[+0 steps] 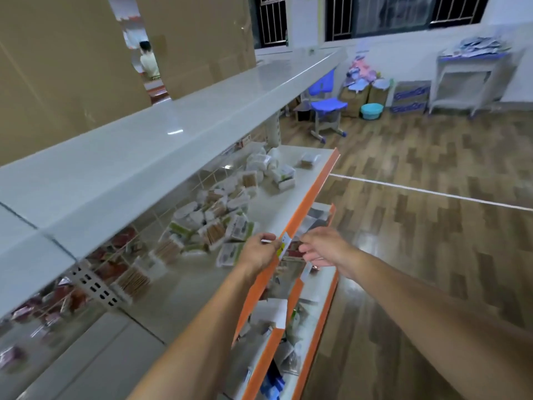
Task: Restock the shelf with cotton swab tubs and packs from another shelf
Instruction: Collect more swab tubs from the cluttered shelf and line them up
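Note:
Cotton swab tubs and packs (213, 223) lie in a loose heap on the middle shelf (291, 203), which has an orange front strip (314, 192). More swab tubs (134, 281) stand at the left, by the back grid. My left hand (256, 252) is over the shelf's front edge with its fingers curled, pinching a small white tag at a white and yellow price label (284, 245) on the strip. My right hand (320, 249) hovers just in front of the strip, fingers loosely stretched toward the label, holding nothing. The motion blurs the goods.
A bare white top shelf (161, 140) overhangs the heap. Lower orange-edged shelves (314, 321) hold mixed packs. Red packets (57, 304) hang at the left. Wooden floor (432, 226) lies to the right, with a blue chair (328, 108), boxes and a basin at the far wall.

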Motion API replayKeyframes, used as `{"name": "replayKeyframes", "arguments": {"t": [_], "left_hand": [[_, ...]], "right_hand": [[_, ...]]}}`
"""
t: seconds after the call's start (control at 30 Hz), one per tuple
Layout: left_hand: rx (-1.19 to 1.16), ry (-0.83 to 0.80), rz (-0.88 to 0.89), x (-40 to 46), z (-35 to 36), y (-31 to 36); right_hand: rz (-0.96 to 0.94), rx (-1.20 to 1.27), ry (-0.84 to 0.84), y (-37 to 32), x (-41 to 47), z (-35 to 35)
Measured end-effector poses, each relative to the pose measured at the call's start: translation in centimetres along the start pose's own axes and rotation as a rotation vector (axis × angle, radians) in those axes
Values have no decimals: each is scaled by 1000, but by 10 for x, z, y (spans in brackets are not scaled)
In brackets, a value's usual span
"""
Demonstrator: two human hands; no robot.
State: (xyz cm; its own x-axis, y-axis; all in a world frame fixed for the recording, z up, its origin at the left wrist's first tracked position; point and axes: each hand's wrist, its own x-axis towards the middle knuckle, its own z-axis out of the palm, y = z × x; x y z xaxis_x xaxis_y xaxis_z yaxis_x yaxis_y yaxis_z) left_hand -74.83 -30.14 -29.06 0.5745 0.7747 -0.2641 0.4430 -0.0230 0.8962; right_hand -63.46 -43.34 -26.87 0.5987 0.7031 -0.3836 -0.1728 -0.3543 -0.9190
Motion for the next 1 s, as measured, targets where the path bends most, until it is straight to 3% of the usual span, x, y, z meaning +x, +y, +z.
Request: {"name": "replayKeyframes", "arguments": {"t": [0.23,0.73,1.0], "left_hand": [[60,76,4,56,9,18],[32,414,-217,148,56,61],[190,651,-307,152,41,66]], "right_hand": [[-23,-34,-87,-21,78,-11],[-82,-321,-416,-89,222,-55],[-223,-339,-500,-102,255,-15]]}}
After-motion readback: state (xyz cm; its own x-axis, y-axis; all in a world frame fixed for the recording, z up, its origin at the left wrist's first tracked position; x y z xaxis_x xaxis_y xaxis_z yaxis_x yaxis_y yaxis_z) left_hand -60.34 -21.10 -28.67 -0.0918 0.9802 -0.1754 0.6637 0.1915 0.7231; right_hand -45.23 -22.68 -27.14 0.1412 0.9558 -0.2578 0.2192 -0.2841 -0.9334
